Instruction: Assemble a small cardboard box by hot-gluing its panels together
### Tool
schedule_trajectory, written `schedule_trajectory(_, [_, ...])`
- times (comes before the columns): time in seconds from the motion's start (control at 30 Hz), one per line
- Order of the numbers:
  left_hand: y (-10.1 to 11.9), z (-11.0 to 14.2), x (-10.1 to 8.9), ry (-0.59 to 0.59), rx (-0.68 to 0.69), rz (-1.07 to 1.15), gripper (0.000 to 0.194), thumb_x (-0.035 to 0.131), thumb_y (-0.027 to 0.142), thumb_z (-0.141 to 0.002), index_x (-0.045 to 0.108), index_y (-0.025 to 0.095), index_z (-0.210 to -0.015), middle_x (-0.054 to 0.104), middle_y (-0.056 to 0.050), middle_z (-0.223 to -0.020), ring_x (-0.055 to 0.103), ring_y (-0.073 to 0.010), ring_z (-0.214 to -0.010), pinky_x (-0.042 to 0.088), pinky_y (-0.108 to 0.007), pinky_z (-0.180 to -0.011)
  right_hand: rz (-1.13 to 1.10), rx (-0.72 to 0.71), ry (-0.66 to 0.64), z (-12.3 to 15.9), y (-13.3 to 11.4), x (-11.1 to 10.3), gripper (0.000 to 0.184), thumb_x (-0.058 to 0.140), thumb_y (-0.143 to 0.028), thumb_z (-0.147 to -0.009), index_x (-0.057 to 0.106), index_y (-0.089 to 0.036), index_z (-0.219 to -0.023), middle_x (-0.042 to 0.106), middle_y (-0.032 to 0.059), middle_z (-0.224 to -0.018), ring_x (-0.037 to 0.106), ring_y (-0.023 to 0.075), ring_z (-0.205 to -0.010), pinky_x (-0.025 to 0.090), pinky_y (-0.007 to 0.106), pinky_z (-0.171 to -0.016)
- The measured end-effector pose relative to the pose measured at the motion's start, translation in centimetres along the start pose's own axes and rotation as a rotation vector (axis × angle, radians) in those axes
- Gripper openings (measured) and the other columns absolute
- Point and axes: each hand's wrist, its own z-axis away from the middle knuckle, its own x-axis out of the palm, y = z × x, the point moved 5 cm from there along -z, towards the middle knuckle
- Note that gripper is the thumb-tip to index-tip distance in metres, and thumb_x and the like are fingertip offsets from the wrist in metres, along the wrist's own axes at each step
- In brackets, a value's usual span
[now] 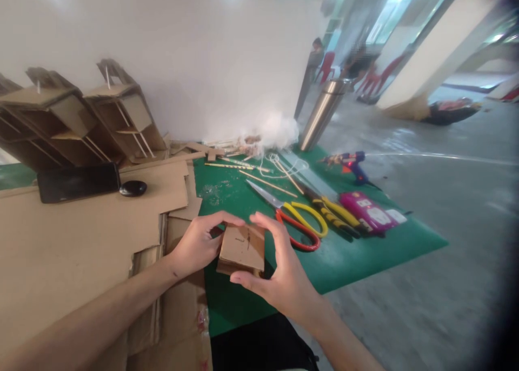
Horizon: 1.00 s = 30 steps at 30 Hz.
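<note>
A small, flat cardboard box (242, 247) with dark pen marks on its top is held between both hands over the green tabletop (227, 306). My left hand (199, 242) grips its left and far side, fingers curved along the back edge. My right hand (284, 268) closes round the right side, with the thumb at the near edge and the fingers at the far edge. Just beyond the right hand lie scissors (302, 219) with one yellow and one red handle, blades pointing away to the left.
Cardboard sheets (81, 241) cover the left side, bearing a black phone (79, 183) and a black mouse (133, 188). Cardboard structures (121, 117) stand behind. Rightward are pliers (332, 214), a purple box (368, 211), a glue gun (348, 163) and a steel bottle (324, 114). Distant people (315, 57) are blurred.
</note>
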Motion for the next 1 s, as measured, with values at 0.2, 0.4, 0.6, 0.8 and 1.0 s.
schedule_trajectory(0.2, [-0.7, -0.1, -0.1, 0.0, -0.1, 0.149, 0.018, 0.073, 0.021, -0.08, 0.071, 0.017, -0.098, 0.078, -0.009, -0.101, 0.075, -0.0213, -0.089, 0.061, -0.03, -0.076, -0.22, 0.099, -0.097, 1.3, 1.2, -0.7, 0.071, 0.073, -0.043, -0.084, 0.033, -0.031, -0.142, 0.042, 0.0111, -0.148, 0.041, 0.032, -0.14, 0.04, 0.055, -0.114])
schedule_trajectory(0.4, [-0.9, -0.1, -0.1, 0.016, -0.081, 0.151, 0.019, 0.077, 0.022, -0.077, 0.067, 0.018, -0.093, 0.077, -0.011, -0.106, 0.075, -0.0241, -0.098, 0.061, -0.035, -0.083, -0.273, 0.07, -0.045, 1.0, 0.9, -0.9, 0.065, 0.074, -0.04, -0.084, 0.04, -0.029, -0.137, 0.048, 0.0117, -0.142, 0.049, 0.0312, -0.132, 0.045, 0.05, -0.11])
schedule_trajectory(0.6, [0.2, -0.1, -0.3, -0.049, 0.086, -0.02, 0.032, 0.073, 0.018, -0.081, 0.067, 0.02, -0.112, 0.075, -0.01, -0.113, 0.074, -0.0234, -0.099, 0.062, -0.033, -0.081, -0.198, -0.012, -0.053, 0.9, 0.7, -0.7, 0.045, 0.068, -0.038, -0.089, 0.051, -0.03, -0.13, 0.046, 0.011, -0.138, 0.047, 0.0318, -0.133, 0.046, 0.049, -0.109])
schedule_trajectory(0.8, [1.3, -0.1, 0.0, -0.155, 0.328, -0.234, 0.039, 0.062, 0.015, -0.092, 0.068, 0.027, -0.129, 0.071, -0.011, -0.123, 0.071, -0.0231, -0.108, 0.06, -0.034, -0.09, -0.23, 0.0, -0.068, 1.0, 0.9, -0.6, 0.046, 0.069, -0.036, -0.088, 0.052, -0.032, -0.13, 0.043, 0.0092, -0.14, 0.044, 0.0302, -0.137, 0.043, 0.048, -0.112])
schedule_trajectory(1.0, [1.2, -0.1, -0.1, -0.154, 0.341, -0.266, 0.04, 0.062, 0.014, -0.093, 0.067, 0.029, -0.13, 0.071, -0.01, -0.119, 0.072, -0.0212, -0.103, 0.06, -0.032, -0.088, -0.202, -0.026, -0.09, 1.1, 0.8, -0.8, 0.052, 0.073, -0.039, -0.086, 0.051, -0.034, -0.133, 0.043, 0.008, -0.141, 0.042, 0.0295, -0.139, 0.041, 0.046, -0.114])
